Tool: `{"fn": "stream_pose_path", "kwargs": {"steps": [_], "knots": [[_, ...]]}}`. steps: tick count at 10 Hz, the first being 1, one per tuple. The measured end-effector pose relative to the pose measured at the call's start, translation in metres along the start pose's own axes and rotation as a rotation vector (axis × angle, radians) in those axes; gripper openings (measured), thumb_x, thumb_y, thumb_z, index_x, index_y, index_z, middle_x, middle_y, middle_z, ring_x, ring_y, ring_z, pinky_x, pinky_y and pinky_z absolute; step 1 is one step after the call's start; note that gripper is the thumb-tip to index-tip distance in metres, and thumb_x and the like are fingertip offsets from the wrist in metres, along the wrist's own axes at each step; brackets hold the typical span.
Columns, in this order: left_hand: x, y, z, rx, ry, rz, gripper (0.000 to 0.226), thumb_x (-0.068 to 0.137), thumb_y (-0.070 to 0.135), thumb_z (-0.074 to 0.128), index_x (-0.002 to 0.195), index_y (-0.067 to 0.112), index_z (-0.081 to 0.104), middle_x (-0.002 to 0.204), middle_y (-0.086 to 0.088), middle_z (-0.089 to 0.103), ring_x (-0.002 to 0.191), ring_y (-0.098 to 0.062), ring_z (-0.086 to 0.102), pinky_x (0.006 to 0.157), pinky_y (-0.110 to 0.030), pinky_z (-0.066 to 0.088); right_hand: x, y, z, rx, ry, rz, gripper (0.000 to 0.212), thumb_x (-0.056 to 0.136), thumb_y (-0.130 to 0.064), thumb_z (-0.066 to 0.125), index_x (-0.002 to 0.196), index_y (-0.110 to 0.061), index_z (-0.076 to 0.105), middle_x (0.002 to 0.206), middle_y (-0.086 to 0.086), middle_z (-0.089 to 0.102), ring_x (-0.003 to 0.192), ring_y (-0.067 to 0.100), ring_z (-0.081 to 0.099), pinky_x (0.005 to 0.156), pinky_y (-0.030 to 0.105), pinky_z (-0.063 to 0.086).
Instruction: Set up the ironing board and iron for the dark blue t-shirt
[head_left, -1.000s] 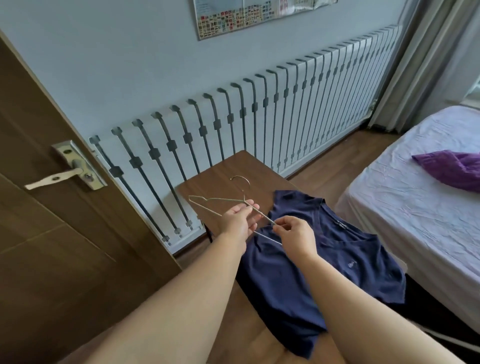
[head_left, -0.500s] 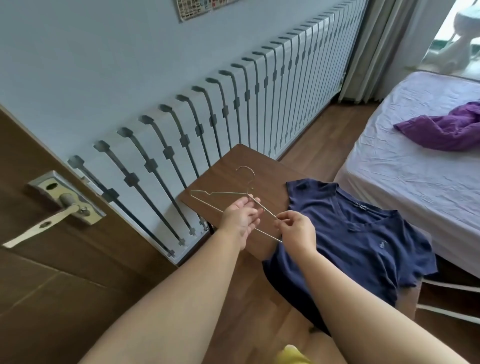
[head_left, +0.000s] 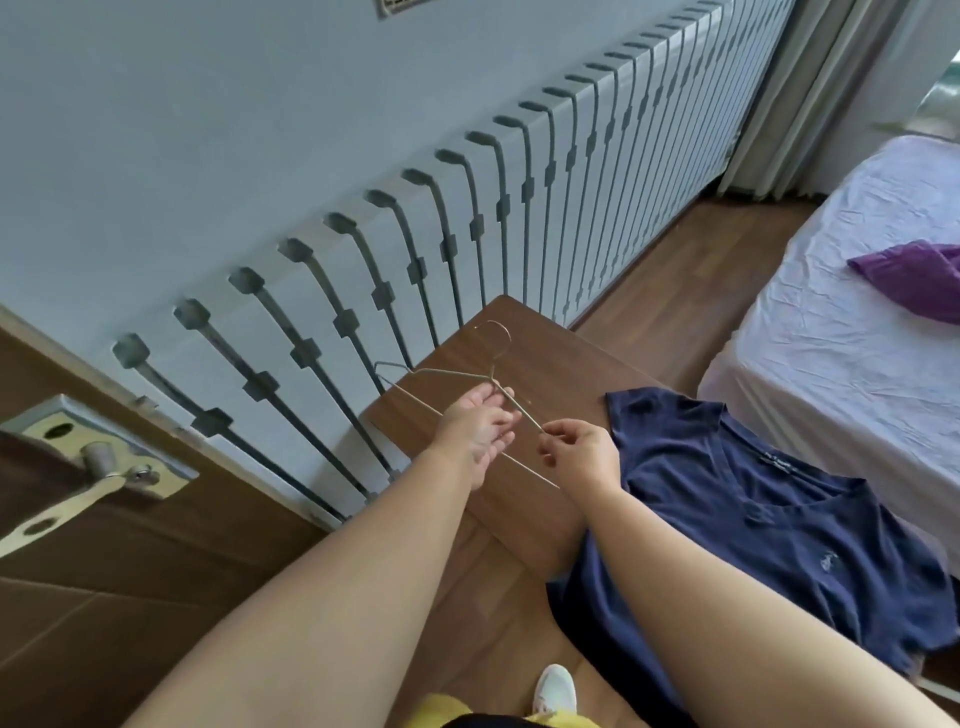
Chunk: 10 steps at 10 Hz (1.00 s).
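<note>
In the middle of the frame we see the counter (head_left: 540, 353). The t-shirt (head_left: 769, 540) lies on its right part and hangs over the near edge. Above the counter's left part, our left hand (head_left: 480, 431) and right hand (head_left: 582, 452) hold the hanger (head_left: 447, 374). The radiator (head_left: 467, 208) stands behind the counter. The door (head_left: 104, 545) is at the lower left, the bed (head_left: 841, 353) at the right.

Pale blue-grey wall (head_left: 208, 130) with long ribbed radiator (head_left: 519, 208); poster edge (head_left: 397, 6) at top. Wood-laminate floor (head_left: 675, 270). Brown door (head_left: 104, 571), metal lever handle (head_left: 78, 493), at left. Bed (head_left: 831, 374) in lilac sheet, right. Light curtains (head_left: 810, 88), daylight at far right.
</note>
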<state>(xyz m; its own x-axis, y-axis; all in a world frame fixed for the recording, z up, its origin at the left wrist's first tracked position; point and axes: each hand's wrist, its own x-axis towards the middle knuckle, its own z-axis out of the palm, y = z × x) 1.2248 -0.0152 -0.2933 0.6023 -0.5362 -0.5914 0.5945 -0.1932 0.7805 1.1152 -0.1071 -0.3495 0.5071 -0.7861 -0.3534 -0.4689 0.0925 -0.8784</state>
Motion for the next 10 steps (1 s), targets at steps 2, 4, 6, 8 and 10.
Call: {"fn": "stream_pose_path", "kwargs": {"steps": [2, 4, 6, 8, 10], "knots": [[0.039, 0.004, 0.002, 0.019, -0.042, -0.087, 0.067, 0.093, -0.015, 0.042, 0.153, 0.014, 0.037, 0.148, -0.002, 0.053, 0.118, -0.024, 0.063, 0.101, -0.037, 0.048, 0.027, 0.008, 0.008, 0.034, 0.003, 0.093, 0.006, 0.090, -0.012, 0.069, 0.092, -0.017, 0.071, 0.072, 0.003, 0.073, 0.058, 0.015, 0.065, 0.058, 0.023, 0.051], [0.089, 0.008, -0.004, 0.099, -0.085, -0.197, 0.064, 0.094, -0.015, 0.043, 0.151, 0.014, 0.039, 0.144, -0.003, 0.056, 0.118, -0.025, 0.064, 0.107, -0.039, 0.045, 0.055, 0.019, 0.029, 0.085, 0.038, 0.209, 0.014, 0.091, -0.008, 0.067, 0.082, -0.019, 0.071, 0.070, 0.008, 0.073, 0.059, 0.021, 0.064, 0.071, 0.038, 0.059], [0.137, 0.002, -0.008, 0.143, -0.222, -0.358, 0.043, 0.102, -0.007, 0.030, 0.136, 0.009, 0.050, 0.131, -0.004, 0.062, 0.132, -0.028, 0.054, 0.113, -0.041, 0.037, 0.073, 0.037, 0.044, -0.011, 0.156, 0.289, 0.007, 0.088, -0.014, 0.070, 0.087, -0.020, 0.074, 0.075, -0.001, 0.075, 0.067, 0.018, 0.066, 0.075, 0.034, 0.055], [0.156, -0.007, -0.003, 0.256, -0.244, -0.409, 0.052, 0.095, -0.007, 0.048, 0.145, 0.009, 0.045, 0.118, -0.003, 0.067, 0.114, -0.026, 0.066, 0.104, -0.040, 0.043, 0.075, 0.041, 0.055, -0.181, 0.215, 0.309, 0.021, 0.092, -0.017, 0.062, 0.109, -0.021, 0.074, 0.101, -0.002, 0.074, 0.091, 0.016, 0.066, 0.077, 0.022, 0.043], [0.158, -0.003, 0.002, 0.241, -0.245, -0.407, 0.062, 0.096, -0.010, 0.044, 0.153, 0.010, 0.031, 0.147, -0.009, 0.051, 0.127, -0.031, 0.058, 0.113, -0.045, 0.038, 0.074, 0.046, 0.056, -0.164, 0.222, 0.302, 0.045, 0.090, -0.002, 0.048, 0.127, -0.022, 0.066, 0.125, -0.005, 0.069, 0.116, 0.013, 0.062, 0.100, 0.023, 0.043]]}}
